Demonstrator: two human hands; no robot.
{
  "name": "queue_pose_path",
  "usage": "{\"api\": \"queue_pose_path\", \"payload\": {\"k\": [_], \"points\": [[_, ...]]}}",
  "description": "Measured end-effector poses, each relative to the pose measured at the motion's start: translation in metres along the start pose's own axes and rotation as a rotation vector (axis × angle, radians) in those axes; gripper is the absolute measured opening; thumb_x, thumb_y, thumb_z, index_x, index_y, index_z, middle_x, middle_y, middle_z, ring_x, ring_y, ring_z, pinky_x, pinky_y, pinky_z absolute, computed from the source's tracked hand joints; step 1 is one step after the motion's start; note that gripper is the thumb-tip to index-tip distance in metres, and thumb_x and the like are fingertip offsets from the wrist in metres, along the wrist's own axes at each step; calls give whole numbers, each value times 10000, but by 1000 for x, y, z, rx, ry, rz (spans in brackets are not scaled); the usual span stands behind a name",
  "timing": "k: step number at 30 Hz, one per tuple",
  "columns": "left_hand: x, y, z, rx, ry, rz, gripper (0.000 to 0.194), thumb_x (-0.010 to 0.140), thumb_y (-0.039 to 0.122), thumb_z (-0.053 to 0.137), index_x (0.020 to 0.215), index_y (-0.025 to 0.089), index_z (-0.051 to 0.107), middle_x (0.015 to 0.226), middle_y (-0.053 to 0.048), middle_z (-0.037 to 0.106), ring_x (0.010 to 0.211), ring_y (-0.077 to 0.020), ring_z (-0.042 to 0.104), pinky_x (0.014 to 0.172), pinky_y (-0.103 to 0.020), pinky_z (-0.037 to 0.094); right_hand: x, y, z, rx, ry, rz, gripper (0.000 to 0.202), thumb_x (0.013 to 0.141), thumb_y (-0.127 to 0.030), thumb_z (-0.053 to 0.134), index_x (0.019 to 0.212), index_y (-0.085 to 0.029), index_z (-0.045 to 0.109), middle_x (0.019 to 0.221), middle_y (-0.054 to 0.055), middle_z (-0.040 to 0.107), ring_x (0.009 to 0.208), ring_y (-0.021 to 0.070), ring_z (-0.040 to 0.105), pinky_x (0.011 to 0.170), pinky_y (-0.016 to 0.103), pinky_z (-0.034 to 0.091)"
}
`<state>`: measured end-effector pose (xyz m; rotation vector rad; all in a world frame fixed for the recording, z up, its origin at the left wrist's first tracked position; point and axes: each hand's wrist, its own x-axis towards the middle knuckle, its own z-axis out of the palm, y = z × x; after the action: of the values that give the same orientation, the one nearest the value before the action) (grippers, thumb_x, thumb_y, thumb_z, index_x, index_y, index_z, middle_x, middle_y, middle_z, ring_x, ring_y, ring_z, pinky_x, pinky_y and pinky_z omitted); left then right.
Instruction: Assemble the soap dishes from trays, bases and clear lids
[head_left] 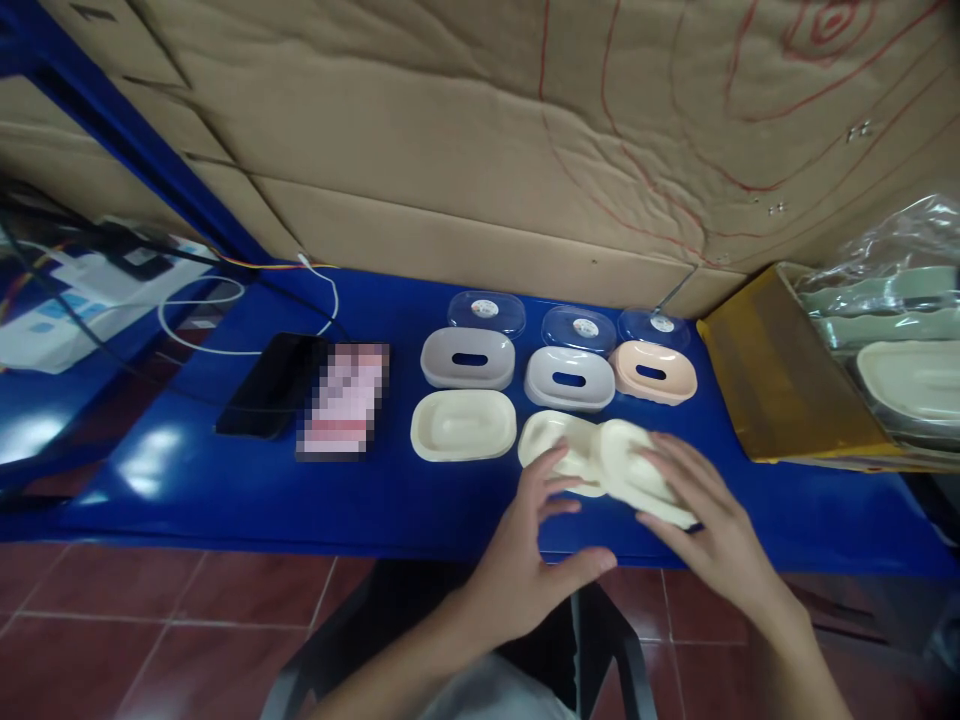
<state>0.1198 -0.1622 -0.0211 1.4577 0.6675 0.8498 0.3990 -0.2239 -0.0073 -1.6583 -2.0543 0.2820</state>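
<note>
My right hand [701, 510] grips a cream soap dish tray [637, 465], which is tilted and overlaps the right end of another cream tray [559, 440] on the table. Over the front of that lower tray, my left hand [536, 550] has its fingers spread, and whether the fingertips touch it I cannot tell. A third cream tray [463, 425] lies flat to the left. Behind them stand two pale grey slotted trays, one on the left [469, 375] and one in the middle [570, 395], and a peach slotted tray [654, 385].
Clear lids [486, 312] with round stickers lie along the cardboard wall [420, 200]. An open carton [787, 400] of wrapped trays stands at the right. On the left of the blue table [247, 490] are a black phone [274, 385], a blurred pink item [345, 400] and cables.
</note>
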Motion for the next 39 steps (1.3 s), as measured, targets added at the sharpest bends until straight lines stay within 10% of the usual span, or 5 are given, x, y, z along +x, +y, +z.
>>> {"api": "queue_pose_path", "payload": {"k": [9,14,20,31,39], "points": [[6,-12,-77,1368,162,148,687,1045,486,651,1657,228,479,1779,-244,345,1614,-462,403,1281,-690,338,-6,65,-11,-76,-118,170,808,986,-593,725,1697,-455,367,1842,71,256,1687,411,260,1304,719,300],[49,5,-36,1359,41,239,778,1019,658,600,1668,247,480,1790,-245,320,1641,-465,354,1285,-708,316,81,82,-13,-177,194,351,657,1080,-628,483,1674,-350,450,1835,112,269,1686,371,280,1331,686,236],[107,-13,4,1310,-159,378,786,1004,724,568,1627,245,551,1765,-243,376,1639,-499,337,1298,-795,186,191,113,9,-297,84,561,762,1043,-643,450,1632,-168,534,1754,212,412,1632,452,354,1253,700,374],[89,-12,-65,1277,-122,351,654,1060,605,556,1575,205,601,1712,-251,462,1614,-437,415,1313,-757,211,223,62,52,-260,51,464,763,1037,-688,456,1631,-218,549,1760,160,423,1639,443,343,1266,701,339],[44,21,-119,1238,78,319,502,1075,350,598,1562,234,559,1679,-188,514,1587,-335,471,1327,-611,312,161,40,-16,-28,294,324,592,1090,-599,488,1552,-258,631,1571,117,664,1461,282,626,1255,503,458]]}}
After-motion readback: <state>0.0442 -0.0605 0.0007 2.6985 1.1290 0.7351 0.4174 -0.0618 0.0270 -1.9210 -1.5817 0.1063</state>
